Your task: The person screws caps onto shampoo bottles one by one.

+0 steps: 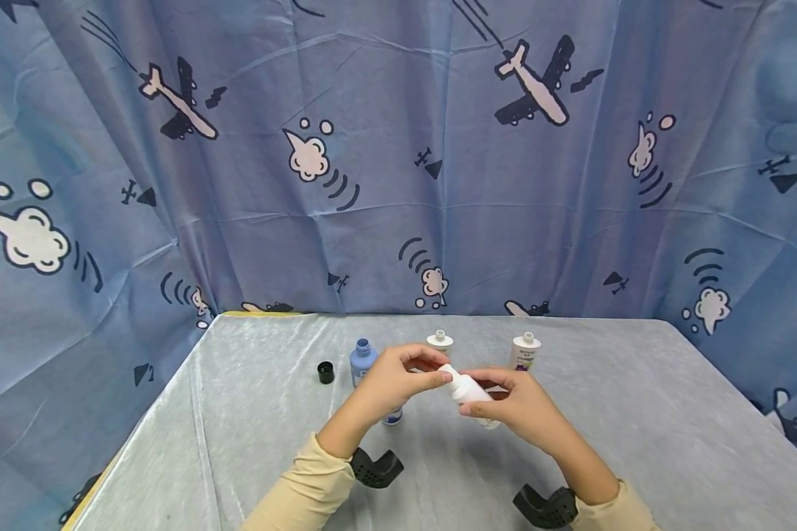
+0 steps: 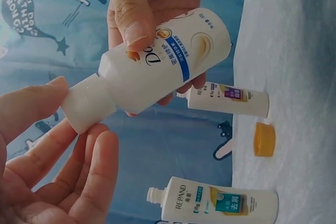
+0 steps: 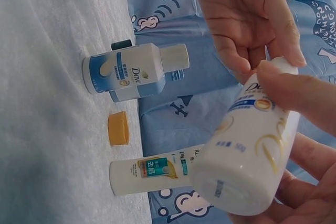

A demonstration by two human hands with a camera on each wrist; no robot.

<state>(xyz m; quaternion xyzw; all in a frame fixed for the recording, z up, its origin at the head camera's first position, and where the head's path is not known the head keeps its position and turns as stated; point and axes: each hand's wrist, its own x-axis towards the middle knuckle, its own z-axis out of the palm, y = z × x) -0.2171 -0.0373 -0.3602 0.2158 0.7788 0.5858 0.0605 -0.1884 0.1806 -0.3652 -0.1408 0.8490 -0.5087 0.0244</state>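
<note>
The left hand [image 1: 395, 380] is partly closed, its thumb and fingertips pinching the white cap [image 2: 88, 102] of a small bottle. The remaining fingers are loosely bent beneath the cap. The right hand [image 1: 514, 402] is curled round the body of that white bottle [image 1: 473, 391], thumb on one side and fingers on the other. The bottle is held above the table, between the two hands, tilted with its cap end up and to the left and its base down and to the right. The cap is at the bottle's mouth; how tightly it is seated cannot be told. Part of a Dove label is visible beside the right thumb.

Just beyond the left hand stands a blue bottle [image 1: 361, 359], upright, its threaded neck exposed. A black cap [image 1: 325, 372] rests on the cloth to its left. A white-and-blue Dove bottle [image 3: 126, 72], upright with a white cap, stands near the blue bottle; the left forearm largely covers it in the head view.

On the far side stand two white REPAND bottles, both upright with bare threaded necks: the green-labelled bottle [image 2: 223, 203] to the left and the purple-labelled bottle [image 1: 525, 352] to the right. An orange cap [image 2: 264, 140] lies on the cloth, seen between these two in the left wrist view.

Grey cloth [image 1: 272, 442] covers the table. A blue printed curtain [image 1: 385, 88] hangs behind it.
</note>
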